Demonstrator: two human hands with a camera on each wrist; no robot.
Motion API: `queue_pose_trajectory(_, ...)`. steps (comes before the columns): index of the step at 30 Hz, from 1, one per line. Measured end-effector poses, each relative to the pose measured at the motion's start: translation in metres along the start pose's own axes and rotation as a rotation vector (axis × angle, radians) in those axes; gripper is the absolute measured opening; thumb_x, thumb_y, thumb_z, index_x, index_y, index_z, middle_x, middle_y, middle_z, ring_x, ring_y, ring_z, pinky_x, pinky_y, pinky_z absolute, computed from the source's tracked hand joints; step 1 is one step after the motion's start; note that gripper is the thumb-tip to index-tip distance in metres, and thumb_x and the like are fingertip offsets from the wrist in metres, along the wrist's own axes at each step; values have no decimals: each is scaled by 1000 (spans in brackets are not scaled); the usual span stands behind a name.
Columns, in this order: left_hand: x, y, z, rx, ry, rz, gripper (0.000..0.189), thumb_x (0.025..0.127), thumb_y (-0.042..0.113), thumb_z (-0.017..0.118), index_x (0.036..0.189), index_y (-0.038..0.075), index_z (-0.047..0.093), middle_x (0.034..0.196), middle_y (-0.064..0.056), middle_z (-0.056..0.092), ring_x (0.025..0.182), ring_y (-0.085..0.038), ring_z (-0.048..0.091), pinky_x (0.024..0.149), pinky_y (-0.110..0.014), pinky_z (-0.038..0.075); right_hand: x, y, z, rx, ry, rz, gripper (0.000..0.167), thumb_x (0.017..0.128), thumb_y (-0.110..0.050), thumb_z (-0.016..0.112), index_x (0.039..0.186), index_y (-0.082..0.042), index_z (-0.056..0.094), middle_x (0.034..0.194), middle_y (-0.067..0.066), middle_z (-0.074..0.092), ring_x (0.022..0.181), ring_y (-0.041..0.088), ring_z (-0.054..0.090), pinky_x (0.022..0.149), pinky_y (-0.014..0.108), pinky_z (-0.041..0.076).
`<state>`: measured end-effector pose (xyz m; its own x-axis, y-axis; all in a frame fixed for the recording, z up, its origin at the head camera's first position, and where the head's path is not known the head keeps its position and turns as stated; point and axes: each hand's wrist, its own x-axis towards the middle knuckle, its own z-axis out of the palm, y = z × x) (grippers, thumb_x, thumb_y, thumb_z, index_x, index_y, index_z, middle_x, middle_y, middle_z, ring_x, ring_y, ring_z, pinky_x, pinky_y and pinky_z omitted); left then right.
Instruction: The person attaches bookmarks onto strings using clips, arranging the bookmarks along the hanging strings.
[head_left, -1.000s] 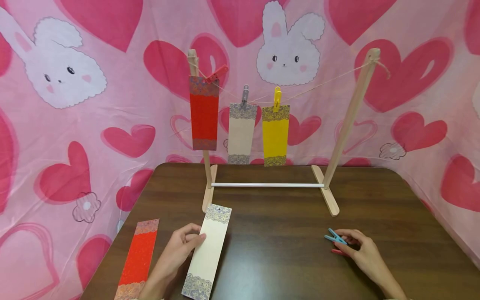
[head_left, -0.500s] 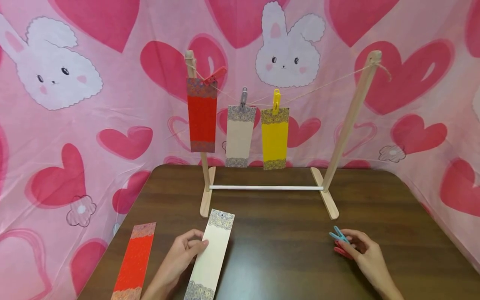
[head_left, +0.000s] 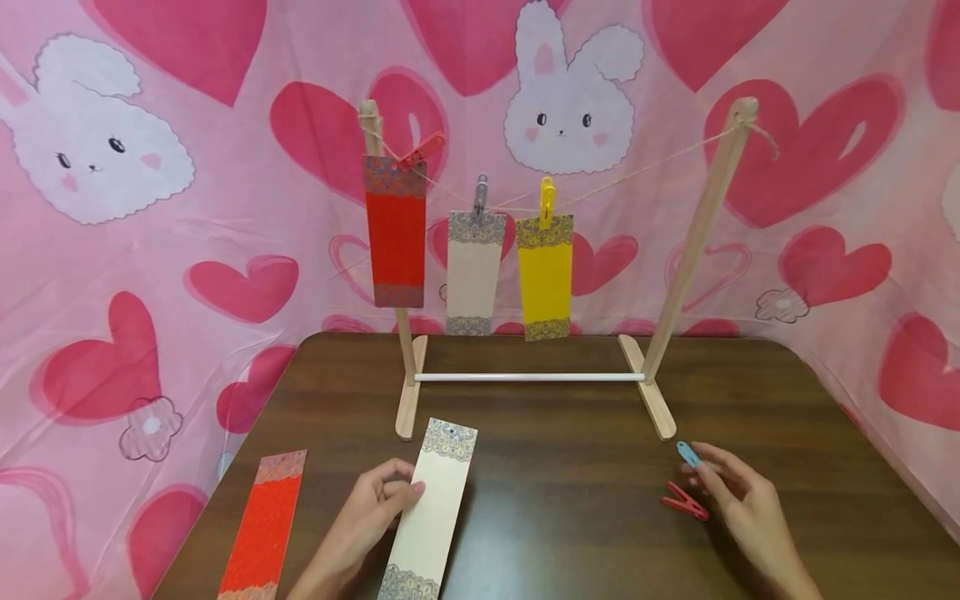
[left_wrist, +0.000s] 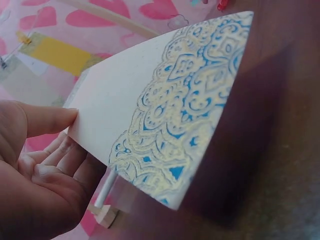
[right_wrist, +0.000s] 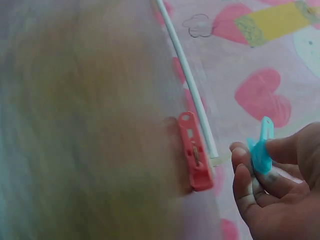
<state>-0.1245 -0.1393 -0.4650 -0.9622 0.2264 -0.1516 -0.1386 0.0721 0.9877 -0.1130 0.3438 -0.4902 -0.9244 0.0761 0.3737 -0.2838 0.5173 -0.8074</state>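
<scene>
- Head view: the left hand (head_left: 371, 510) pinches a long cream card (head_left: 432, 508) by its left edge, thumb on top. The card slants over the brown table (head_left: 562, 508), with its top leaning right. Both ends that show have a lace pattern.
- Head view: the right hand (head_left: 744, 502) holds a blue clothespin (head_left: 687, 455) in its fingers, near the table's right side. Just beside that hand, a red clothespin (head_left: 686, 502) lies on the table.
- Head view: a flat red card (head_left: 264, 525) lies left of the left hand.
- Head view: behind the hands is a wooden stand (head_left: 693, 258) with a white rod (head_left: 525, 377) low down and a string (head_left: 705, 141) up high. From left to right there are a hanging red card (head_left: 397, 246), a hanging cream card (head_left: 474, 271) and a hanging yellow card (head_left: 545, 279). Their clips are red, gray and yellow.
- Head view: a pink cloth (head_left: 465, 150) with hearts and white rabbits covers the wall.
- Left wrist view: the thumb presses the long cream card's edge, and the other fingers curl below. The near end has blue and pale yellow swirls.
- Right wrist view: thumb and fingers pinch the blue clothespin. The red clothespin sits apart from the hand, and its metal spring shows.
</scene>
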Motion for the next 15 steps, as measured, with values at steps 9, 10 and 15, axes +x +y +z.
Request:
queue_pose_trajectory(9,6,11,-1,90,-52,102,27,96,16,66,110,-4,55,70,-2,62,64,-10,54,66,-24,45,5,-16,-16,-15,3,-65,28,101,2,51,127,4,61,104,11,74,90,8,70,72,21,56)
queue_pose_trajectory(10,6,13,0,100,-55,107,27,96,16,66,110,-4,55,70,-2,61,64,-10,53,66,-24,45,6,-17,-17,-24,5,-67,26,101,2,52,125,4,62,103,11,74,89,7,70,72,20,56)
queue_pose_trajectory(15,10,19,1,125,-79,146,25,96,15,66,109,-3,55,71,-4,63,64,-10,54,65,-23,45,7,-24,-22,-50,9,-25,20,100,-1,55,117,4,65,102,7,75,90,4,69,72,20,56)
